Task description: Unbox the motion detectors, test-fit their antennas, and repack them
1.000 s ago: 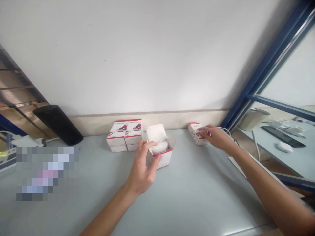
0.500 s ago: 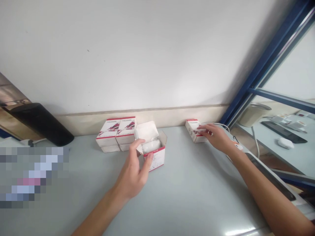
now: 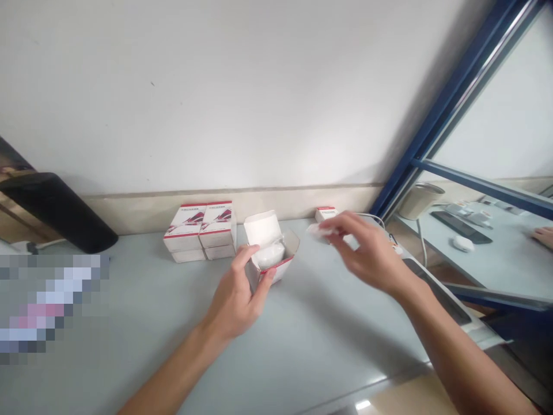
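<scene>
My left hand (image 3: 235, 294) grips an open white and red carton (image 3: 280, 271) at its near left corner, thumb on the front and fingers along the side. The carton is tilted, with its flap raised at the back. Inside lies a white item in clear plastic wrap (image 3: 271, 253). To its right, my right hand (image 3: 360, 248) pinches a small whitish plastic packet (image 3: 322, 230), smeared by motion, above the table. Behind that hand stands a small white and red box (image 3: 325, 212), partly covered by the fingers and the packet.
Several closed white and red boxes (image 3: 199, 227) are stacked left of the carton, near the wall. A black cylinder (image 3: 60, 213) leans at far left. On the right lies a device with a dark panel (image 3: 436, 291). Beyond the blue frame (image 3: 453, 173), another person's hand (image 3: 543, 235) shows.
My right hand has lifted the whitish packet off the small box and moved it left toward the carton. My left hand has tilted the carton. The view has shifted slightly.
</scene>
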Available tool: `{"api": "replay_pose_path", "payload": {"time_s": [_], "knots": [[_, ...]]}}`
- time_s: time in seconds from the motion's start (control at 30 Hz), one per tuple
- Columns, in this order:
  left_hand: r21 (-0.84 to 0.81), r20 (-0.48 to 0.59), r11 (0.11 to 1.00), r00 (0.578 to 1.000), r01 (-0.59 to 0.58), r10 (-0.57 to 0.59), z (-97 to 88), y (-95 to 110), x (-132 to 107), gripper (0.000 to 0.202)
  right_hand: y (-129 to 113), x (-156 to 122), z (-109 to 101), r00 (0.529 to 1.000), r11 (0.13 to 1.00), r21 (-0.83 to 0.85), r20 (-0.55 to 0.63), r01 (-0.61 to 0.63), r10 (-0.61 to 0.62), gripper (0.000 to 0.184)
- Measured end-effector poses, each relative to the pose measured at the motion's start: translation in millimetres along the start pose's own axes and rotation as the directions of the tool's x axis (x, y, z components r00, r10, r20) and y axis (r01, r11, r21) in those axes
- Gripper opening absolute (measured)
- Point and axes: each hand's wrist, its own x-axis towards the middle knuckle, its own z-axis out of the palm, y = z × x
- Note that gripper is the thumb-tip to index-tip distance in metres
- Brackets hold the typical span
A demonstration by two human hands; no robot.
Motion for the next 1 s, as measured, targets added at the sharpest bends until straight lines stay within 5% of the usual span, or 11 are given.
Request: {"api": "replay_pose_path", "payload": {"time_s": [0.1, 0.27, 0.33, 0.5, 0.73, 0.9, 1.0], "knots": [[0.009, 0.030, 0.999, 0.998, -0.047, 0.047, 0.0, 7.2, 2.8, 0.053, -44.0, -3.9, -7.5, 0.981, 0.981, -0.098, 0.119, 0.168, -0.156, 0.025], [0.065, 0.094, 0.996, 0.993, 0.064, -0.070, -2.2, 21.7, 5.7, 0.027, -72.8, -4.5, -25.5, 0.974, 0.964, -0.155, -0.028, 0.217, -0.224, 0.026], [0.085, 0.090, 0.993, 0.991, 0.087, -0.094, -1.5, 24.1, 4.8, 0.023, -79.1, -5.4, -29.1, 0.978, 0.971, -0.126, 0.002, 0.205, -0.207, 0.028], [0.059, 0.098, 0.998, 0.995, 0.025, -0.031, 2.4, 26.8, 2.6, 0.024, -85.1, -4.0, -13.0, 0.971, 0.988, -0.068, 0.208, 0.138, -0.121, 0.027], [0.048, 0.047, 0.997, 0.997, -0.067, 0.065, 7.1, 23.9, -1.4, 0.019, -87.0, 9.8, 6.1, 0.990, 0.992, 0.124, 0.140, -0.011, -0.007, 0.017], [-0.045, -0.022, 0.999, 1.000, -0.001, 0.000, 9.5, 18.1, -5.5, 0.020, -91.8, 4.4, 1.2, 0.994, 0.955, 0.296, -0.108, 0.036, -0.005, 0.013], [-0.126, -0.038, 0.992, 0.999, -0.001, -0.004, 10.3, 16.9, -5.5, 0.028, -88.5, 2.0, 2.7, 0.998, 0.941, 0.335, 0.049, -0.040, 0.025, 0.012]]}}
